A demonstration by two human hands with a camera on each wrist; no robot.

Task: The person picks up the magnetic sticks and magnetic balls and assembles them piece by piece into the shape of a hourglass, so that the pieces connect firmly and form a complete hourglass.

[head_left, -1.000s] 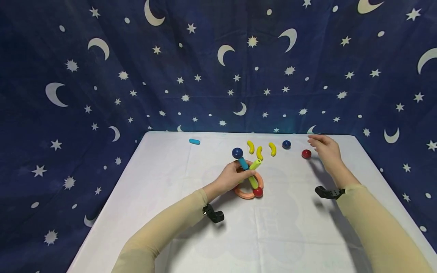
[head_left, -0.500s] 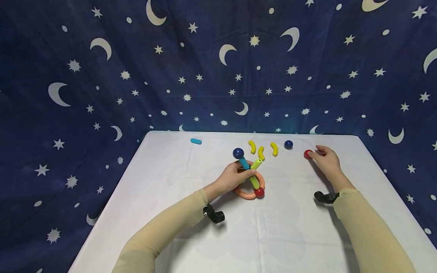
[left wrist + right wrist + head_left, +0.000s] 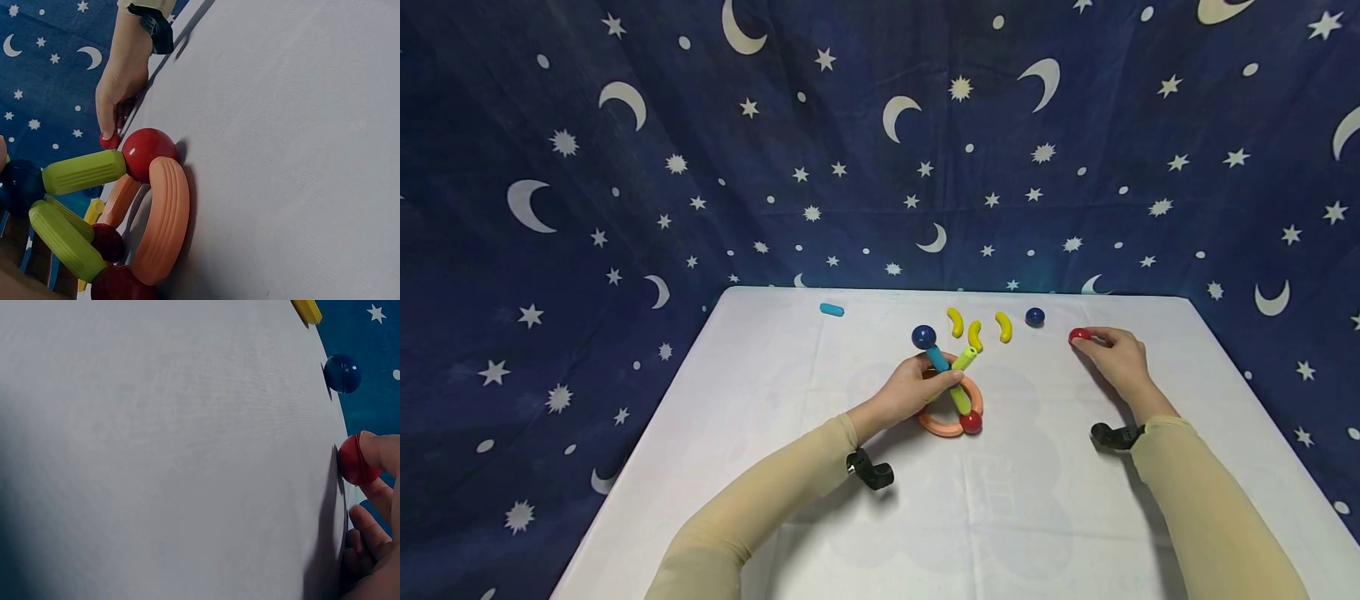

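Your right hand (image 3: 1122,365) pinches the red ball (image 3: 351,461) between thumb and finger, where its smooth roundness may cause slipping, and your left hand (image 3: 912,389), curled around the stick-and-ball frame (image 3: 960,401), could loosen joints by squeezing too hard.

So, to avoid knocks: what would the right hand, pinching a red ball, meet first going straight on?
Probably the loose blue ball, though the right hand might pass behind it; depth is unclear.

A hand can pass in front of the stick-and-ball toy (image 3: 960,401) or just to its right, but the left hand (image 3: 913,387) blocks its left side and three yellow curved sticks (image 3: 974,336) lie behind it.
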